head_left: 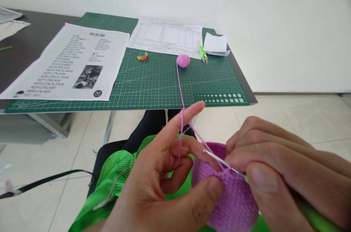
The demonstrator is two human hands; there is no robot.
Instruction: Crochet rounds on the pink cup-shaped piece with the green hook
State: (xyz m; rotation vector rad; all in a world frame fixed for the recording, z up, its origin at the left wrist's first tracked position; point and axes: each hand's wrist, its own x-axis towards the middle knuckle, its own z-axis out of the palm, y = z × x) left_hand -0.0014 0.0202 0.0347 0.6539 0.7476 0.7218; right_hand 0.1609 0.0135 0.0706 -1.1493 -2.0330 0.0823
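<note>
A rounded pink crochet piece is pinched at its upper edge between the thumb and fingers of my left hand. My left index finger points up and away, with pink yarn looped around it. That strand runs back to a small pink yarn ball on the mat. In my right hand is a thin silver crochet hook, its shaft at the piece's edge and its tip pointing left. Part of the hook's handle is hidden by my right fingers.
A green cutting mat covers much of the dark table. On it lie a printed pattern sheet, a form, colourful stitch markers, green thread snips and white paper slips.
</note>
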